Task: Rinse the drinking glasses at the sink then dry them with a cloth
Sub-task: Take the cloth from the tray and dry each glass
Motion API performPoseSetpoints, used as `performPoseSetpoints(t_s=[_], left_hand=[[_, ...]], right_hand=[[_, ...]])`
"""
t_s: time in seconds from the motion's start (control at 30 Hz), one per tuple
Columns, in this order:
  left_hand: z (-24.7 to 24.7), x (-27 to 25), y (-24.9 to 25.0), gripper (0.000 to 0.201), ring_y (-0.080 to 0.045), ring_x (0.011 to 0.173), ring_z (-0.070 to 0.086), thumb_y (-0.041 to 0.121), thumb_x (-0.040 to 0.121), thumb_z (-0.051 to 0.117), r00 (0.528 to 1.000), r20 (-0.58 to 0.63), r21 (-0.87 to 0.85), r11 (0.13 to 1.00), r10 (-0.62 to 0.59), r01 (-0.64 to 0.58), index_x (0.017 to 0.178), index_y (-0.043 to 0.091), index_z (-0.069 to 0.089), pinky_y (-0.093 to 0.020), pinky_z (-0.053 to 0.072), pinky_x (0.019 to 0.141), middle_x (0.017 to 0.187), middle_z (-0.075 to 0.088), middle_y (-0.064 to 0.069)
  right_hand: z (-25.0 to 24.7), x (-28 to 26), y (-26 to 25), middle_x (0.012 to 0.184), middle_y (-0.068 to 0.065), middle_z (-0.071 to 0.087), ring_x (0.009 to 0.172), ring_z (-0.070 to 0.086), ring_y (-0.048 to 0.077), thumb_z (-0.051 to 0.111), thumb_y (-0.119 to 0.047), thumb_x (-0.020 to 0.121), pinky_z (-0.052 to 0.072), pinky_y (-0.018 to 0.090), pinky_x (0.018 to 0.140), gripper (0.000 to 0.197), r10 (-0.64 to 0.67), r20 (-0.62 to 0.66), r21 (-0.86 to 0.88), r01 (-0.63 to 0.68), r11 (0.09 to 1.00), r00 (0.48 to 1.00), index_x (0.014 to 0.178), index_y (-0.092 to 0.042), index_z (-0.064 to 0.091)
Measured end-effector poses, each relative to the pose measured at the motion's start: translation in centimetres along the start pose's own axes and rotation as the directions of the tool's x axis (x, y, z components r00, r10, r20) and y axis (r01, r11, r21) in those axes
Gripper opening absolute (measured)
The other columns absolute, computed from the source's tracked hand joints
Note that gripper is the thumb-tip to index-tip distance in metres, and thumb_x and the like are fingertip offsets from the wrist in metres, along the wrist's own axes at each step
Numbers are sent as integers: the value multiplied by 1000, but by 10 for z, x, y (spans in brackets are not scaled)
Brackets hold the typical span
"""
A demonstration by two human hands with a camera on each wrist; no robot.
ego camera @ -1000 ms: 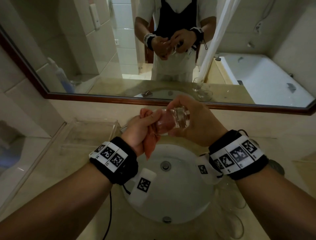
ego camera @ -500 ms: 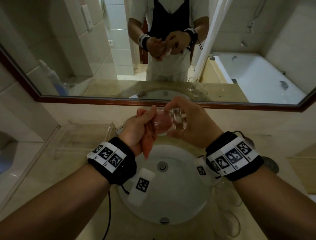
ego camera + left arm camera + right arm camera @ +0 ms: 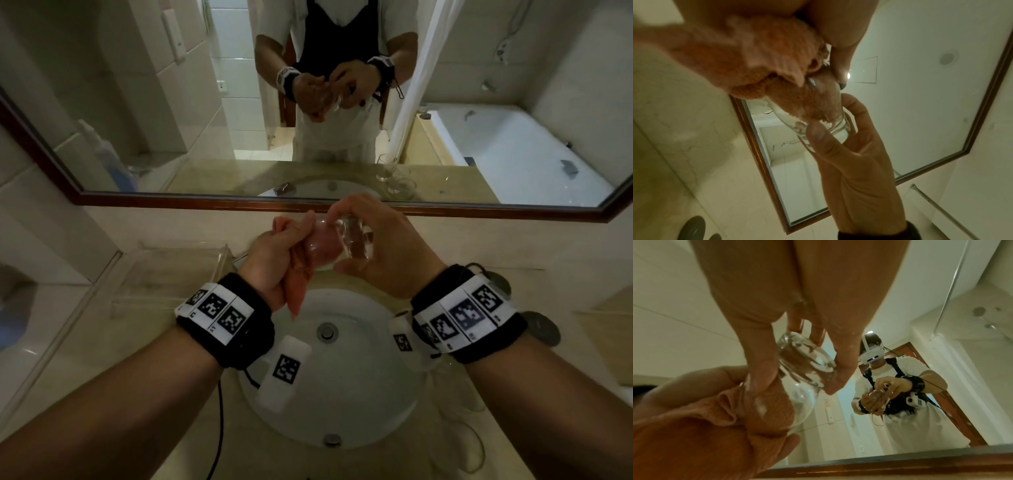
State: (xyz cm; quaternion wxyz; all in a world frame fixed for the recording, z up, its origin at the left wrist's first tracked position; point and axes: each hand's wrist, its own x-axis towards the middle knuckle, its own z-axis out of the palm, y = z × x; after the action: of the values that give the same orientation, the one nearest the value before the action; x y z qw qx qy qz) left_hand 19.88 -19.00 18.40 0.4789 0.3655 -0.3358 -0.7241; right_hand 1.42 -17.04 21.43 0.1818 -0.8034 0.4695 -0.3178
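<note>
The glass (image 3: 339, 241) is held on its side above the sink (image 3: 342, 394), in front of the mirror (image 3: 137, 102), its mouth toward the left hand (image 3: 274, 260) and its base toward the right hand (image 3: 373, 246). A wad of orange cloth (image 3: 764, 65) is stuffed into the bowl and fills most of it, as the left wrist view shows through the wall of the glass.

This looks like the drying step, with the inside being wiped. The next move probably calls for turning the glass around the cloth, or twisting the cloth, then drawing it out and wiping the outside.

The right hand grips the glass at its base end, thumb on one side and fingertips (image 3: 830, 386) curled over the other. The left hand is closed around the bunched cloth, with the thumb lying along the rim; the loose tail hangs down below the fist toward the sink.

More glasses (image 3: 394, 178) show in the mirror on the counter to the right, though whether they are wet or dry is hard to tell.
</note>
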Motion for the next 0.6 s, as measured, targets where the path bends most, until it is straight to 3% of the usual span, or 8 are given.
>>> performPoseSetpoints(t_s=[0.07,0.17,0.23,0.3,0.33,0.4,0.5,0.6], left_hand=[[0,1,-1,18,-18,65,60,25,84,71,1000,-13,14,1000,2,-2,76,11,64,-29,48,60,72,63,-6],[3,0,0,16,-18,64,64,25,80,71,1000,17,55,998,20,-21,76,10,73,-28,52,61,73,69,-7],[3,2,-1,17,-21,70,62,25,80,74,999,30,66,997,35,-37,71,11,73,-31,49,67,76,66,-11],[5,2,-2,27,-26,73,56,29,77,80,999,30,64,998,27,-28,78,4,68,-33,45,68,82,58,-17],[5,3,-2,36,-27,75,57,32,76,81,999,28,56,998,18,-20,87,0,67,-34,46,69,86,59,-18],[4,3,-1,40,-25,78,66,34,83,74,999,39,34,999,-1,0,97,-2,68,-32,53,73,90,68,-18],[3,3,-2,26,-20,72,69,31,87,66,998,58,-9,1000,-23,24,89,5,67,-29,57,66,82,72,-9],[5,4,-2,22,-18,67,68,25,86,66,998,59,-17,1000,-16,17,91,4,67,-27,56,59,77,71,-8]], right_hand=[[1,0,3,118,-8,57,101,59,11,90,-29,64,51,24,83,66,-7,-21,38,8,999,1000,120,-25,56],[6,1,1,120,-4,61,100,64,13,69,-65,73,57,33,83,72,180,-33,78,-177,981,983,131,-25,50],[7,3,-4,103,2,71,81,72,18,50,-71,85,61,41,72,67,378,-11,140,-372,917,926,129,-21,51],[7,3,-7,79,4,72,56,70,17,48,-63,92,60,39,56,56,436,28,177,-434,884,900,121,-16,54],[7,2,-7,77,4,72,53,68,17,53,-59,92,59,38,54,50,402,18,154,-399,904,916,120,-17,55],[5,-1,-4,97,0,70,70,69,16,68,-51,85,61,42,67,48,263,-22,90,-260,961,965,120,-22,55],[3,-7,1,117,-7,62,99,63,11,90,-29,65,56,37,85,63,66,-47,42,-64,997,997,119,-26,58],[5,-9,2,120,-8,61,103,63,7,91,-32,66,56,29,85,67,64,-100,103,-54,993,993,124,-25,57]])
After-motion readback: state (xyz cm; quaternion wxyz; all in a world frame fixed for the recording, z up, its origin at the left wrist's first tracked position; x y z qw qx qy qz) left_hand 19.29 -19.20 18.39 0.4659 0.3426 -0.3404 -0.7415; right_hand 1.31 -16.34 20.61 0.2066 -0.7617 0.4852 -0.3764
